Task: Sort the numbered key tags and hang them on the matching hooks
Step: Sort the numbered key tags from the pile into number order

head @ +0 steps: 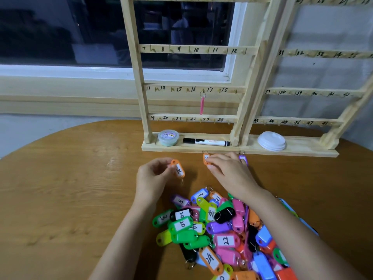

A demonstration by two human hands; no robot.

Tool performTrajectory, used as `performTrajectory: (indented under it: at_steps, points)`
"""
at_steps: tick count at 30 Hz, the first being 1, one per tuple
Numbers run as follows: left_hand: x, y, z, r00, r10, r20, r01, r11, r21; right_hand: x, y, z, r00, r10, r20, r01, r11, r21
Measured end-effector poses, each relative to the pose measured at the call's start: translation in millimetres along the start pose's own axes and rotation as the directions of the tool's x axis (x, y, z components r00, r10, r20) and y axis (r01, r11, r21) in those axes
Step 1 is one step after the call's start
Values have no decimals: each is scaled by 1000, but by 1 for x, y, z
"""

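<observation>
My left hand (152, 175) pinches an orange key tag (178, 168) above the table, its ring hanging down. My right hand (228, 170) lies flat with straight fingers on the table, touching a second orange tag (205, 159) near the rack's base; a purple tag (243, 159) peeks out beyond its fingers. A heap of several coloured numbered tags (222, 229) lies between my forearms. The wooden hook rack (193, 50) stands behind, with numbered rails. One pink tag (202, 105) hangs from a hook near 17.
On the rack's base stand a small lidded tub (168, 137), a black marker (205, 142) and a white lid (271, 140). A second rack panel (314, 91) angles off to the right. The round wooden table (70, 178) has bare room at the left. A window lies behind.
</observation>
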State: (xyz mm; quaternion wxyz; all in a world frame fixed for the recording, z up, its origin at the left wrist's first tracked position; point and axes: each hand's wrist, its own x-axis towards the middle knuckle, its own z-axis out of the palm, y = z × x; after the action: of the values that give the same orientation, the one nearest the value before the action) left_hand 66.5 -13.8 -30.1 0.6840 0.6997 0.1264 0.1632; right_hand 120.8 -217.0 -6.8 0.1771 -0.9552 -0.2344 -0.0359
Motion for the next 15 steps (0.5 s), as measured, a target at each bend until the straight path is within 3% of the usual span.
performTrajectory:
  at_steps: [7, 15]
  points:
    - [-3, 6, 1, 1000, 8, -3, -8, 1000, 1, -24, -6, 3, 980, -180, 78, 159, 961, 225]
    - [-4, 7, 1, 1000, -31, 4, 31, 999, -16, -27, -15, 3, 985, -149, 93, 144, 988, 54]
